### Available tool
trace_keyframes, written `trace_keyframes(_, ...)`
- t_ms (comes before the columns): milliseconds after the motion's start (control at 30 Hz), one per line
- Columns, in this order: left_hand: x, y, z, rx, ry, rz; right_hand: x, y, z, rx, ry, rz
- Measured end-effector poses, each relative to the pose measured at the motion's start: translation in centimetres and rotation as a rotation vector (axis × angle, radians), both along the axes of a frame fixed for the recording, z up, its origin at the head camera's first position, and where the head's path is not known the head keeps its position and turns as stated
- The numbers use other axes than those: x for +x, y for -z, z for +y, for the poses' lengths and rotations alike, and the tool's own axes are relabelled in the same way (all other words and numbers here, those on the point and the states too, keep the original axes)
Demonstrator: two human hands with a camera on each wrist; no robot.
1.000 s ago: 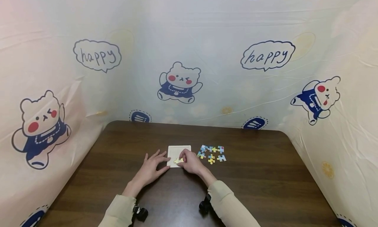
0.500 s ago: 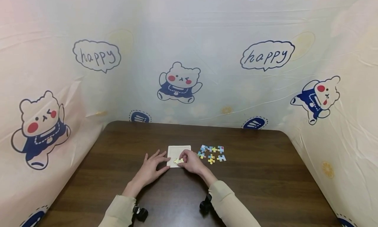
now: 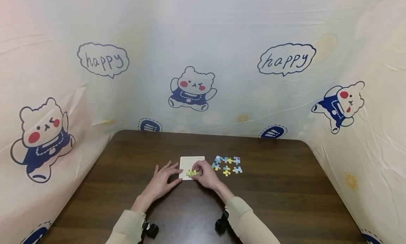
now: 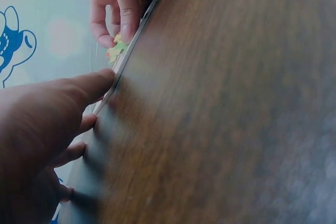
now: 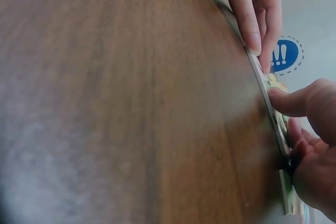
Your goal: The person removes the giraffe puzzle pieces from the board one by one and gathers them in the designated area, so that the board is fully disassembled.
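Note:
A white square puzzle tray (image 3: pixel 187 163) lies flat near the middle of the table. My right hand (image 3: pixel 207 175) is over its right half and pinches a yellow-green jigsaw piece (image 3: pixel 191 173) between thumb and fingers, low above the tray's near part. In the left wrist view the same jigsaw piece (image 4: pixel 116 51) shows tilted at the fingertips. Spread out at the tray's left edge, my left hand (image 3: pixel 161 180) touches the rim with its thumb and a fingertip. The right hand hides the tray's lower right corner.
Several loose blue and yellow jigsaw pieces (image 3: pixel 227 160) lie to the right of the tray. The dark wooden table (image 3: pixel 269 187) is enclosed by a printed cloth (image 3: pixel 234 78) at the back and sides. A small black camera (image 3: pixel 152 230) sits on each wrist.
The jigsaw piece in my right hand has tipped slightly, and its yellow-green face shows more strongly now. Both hands otherwise stay in almost the same place, and the loose pieces have not moved.

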State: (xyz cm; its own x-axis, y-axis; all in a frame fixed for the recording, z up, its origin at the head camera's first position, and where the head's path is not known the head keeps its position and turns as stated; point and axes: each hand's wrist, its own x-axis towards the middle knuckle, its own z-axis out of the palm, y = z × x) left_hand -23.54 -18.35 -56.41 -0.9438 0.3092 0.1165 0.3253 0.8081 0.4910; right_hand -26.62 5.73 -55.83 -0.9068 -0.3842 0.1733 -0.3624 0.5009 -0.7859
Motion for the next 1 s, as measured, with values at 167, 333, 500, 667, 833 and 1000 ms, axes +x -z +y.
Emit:
trace_keyframes(167,0.02,-0.03,0.04,-0.004,-0.006,-0.008,0.14,0.20,0.17,-0.045,-0.010,-0.040)
trace_keyframes(333,0.10,-0.02,0.08,-0.005,-0.004,-0.006,0.18,0.18,0.43,-0.062,-0.023,-0.076)
trace_keyframes(500,0.09,-0.01,0.09,0.004,-0.007,-0.006,0.18,0.12,0.60,-0.041,-0.034,-0.076)
trace_keyframes(667,0.09,0.03,0.10,0.014,-0.010,-0.005,0.00,0.27,0.59,-0.034,-0.044,-0.071)
trace_keyframes(833,0.06,0.05,0.07,0.007,-0.007,-0.005,-0.13,0.10,0.63,-0.084,-0.055,-0.076)
trace_keyframes(1000,0.03,-0.02,0.11,0.011,-0.008,-0.011,-0.11,-0.60,0.76,-0.122,-0.053,-0.061)
